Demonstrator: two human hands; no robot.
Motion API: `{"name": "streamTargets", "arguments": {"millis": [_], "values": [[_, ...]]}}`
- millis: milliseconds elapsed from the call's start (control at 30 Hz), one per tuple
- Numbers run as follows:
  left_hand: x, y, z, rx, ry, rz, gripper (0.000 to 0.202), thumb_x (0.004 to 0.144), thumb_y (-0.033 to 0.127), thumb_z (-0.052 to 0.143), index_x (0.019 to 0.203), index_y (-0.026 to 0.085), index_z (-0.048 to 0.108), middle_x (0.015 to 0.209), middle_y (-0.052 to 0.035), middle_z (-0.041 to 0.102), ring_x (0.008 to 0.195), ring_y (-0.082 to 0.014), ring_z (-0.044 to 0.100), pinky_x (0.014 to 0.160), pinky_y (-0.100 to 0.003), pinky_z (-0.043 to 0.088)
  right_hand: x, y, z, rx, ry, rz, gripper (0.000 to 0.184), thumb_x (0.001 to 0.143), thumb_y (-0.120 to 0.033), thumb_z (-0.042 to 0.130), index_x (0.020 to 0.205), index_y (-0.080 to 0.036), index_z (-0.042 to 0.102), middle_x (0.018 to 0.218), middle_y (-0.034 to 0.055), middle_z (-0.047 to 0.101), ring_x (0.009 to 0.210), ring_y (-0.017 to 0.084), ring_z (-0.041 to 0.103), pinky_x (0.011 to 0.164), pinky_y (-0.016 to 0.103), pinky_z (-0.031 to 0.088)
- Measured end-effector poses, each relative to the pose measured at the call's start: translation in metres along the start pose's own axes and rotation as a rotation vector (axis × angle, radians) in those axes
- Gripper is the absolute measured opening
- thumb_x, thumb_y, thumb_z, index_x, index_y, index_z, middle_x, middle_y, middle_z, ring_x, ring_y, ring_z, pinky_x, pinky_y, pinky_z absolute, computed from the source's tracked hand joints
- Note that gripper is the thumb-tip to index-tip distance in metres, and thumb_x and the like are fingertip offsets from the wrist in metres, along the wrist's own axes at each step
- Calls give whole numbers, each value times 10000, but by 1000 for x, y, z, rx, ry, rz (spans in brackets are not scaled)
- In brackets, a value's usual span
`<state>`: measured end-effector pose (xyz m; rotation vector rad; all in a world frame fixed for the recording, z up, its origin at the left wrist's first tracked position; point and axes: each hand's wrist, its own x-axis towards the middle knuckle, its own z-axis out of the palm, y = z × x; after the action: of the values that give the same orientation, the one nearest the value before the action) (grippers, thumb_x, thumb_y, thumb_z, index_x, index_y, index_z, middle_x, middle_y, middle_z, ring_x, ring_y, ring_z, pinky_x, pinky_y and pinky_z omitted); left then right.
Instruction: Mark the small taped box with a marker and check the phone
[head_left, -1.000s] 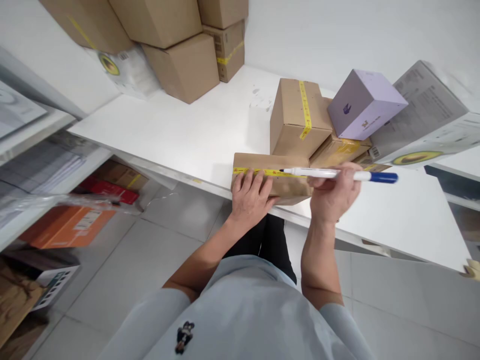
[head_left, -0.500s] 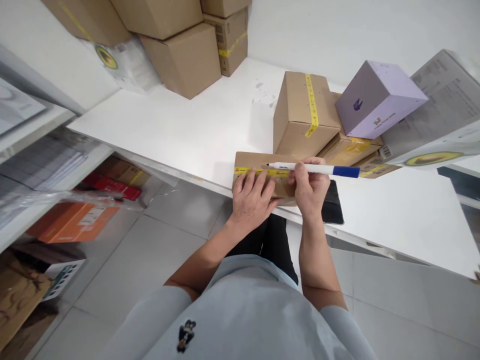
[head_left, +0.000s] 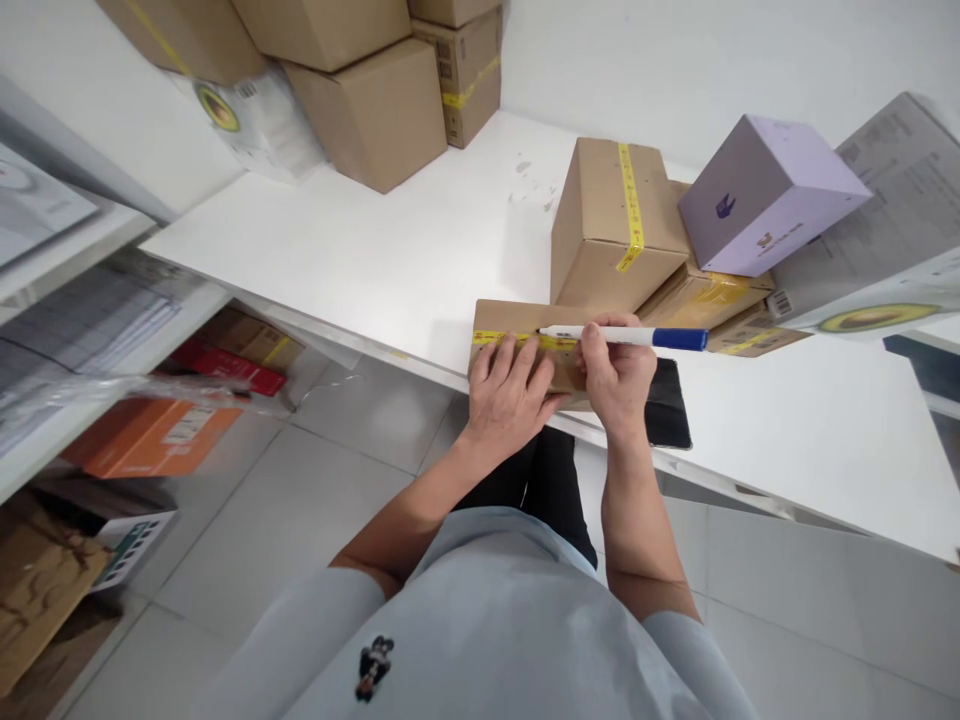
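Note:
A small brown cardboard box with yellow printed tape along its top lies at the front edge of the white table. My left hand rests on its left part, palm down, the fingers stretched out over the cardboard and reaching the tape. In my right hand is a white marker with a blue end, pinched between thumb and fingers. Its dark tip points left and is at the box's top, just above the tape. Beside my right wrist a black phone-like slab lies flat, partly hidden.
Behind the small box stands a larger taped carton. To its right are a lilac box and a tall grey-white box. More cartons are stacked at the back left. Shelves with papers and an orange box line the left side.
The marker, held in my right hand, has shifted slightly relative to the box. My left hand stays on the box. The whole view has moved a little.

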<state>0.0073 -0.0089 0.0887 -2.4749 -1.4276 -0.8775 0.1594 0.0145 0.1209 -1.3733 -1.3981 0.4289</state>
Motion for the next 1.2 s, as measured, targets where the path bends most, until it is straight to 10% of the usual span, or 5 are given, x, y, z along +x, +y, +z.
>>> {"name": "streamTargets", "arguments": {"millis": [967, 1200], "values": [[2, 0, -1, 96, 105, 65, 448, 951, 514, 560, 1174, 148, 692, 1281, -156, 707, 1211, -367, 627, 1051, -496, 404, 0, -2, -1, 70, 10, 24, 270, 939, -480, 606, 879, -217, 615, 617, -59, 620, 496, 97, 565, 485, 229, 441], [2, 0, -2, 62, 48, 43, 464, 948, 471, 576, 1278, 155, 656, 1313, -163, 688, 1248, -373, 601, 1080, -506, 380, 2, -8, 3, 301, 209, -11, 281, 929, -512, 617, 934, -234, 577, 647, -69, 627, 510, 85, 581, 531, 230, 477]]}}
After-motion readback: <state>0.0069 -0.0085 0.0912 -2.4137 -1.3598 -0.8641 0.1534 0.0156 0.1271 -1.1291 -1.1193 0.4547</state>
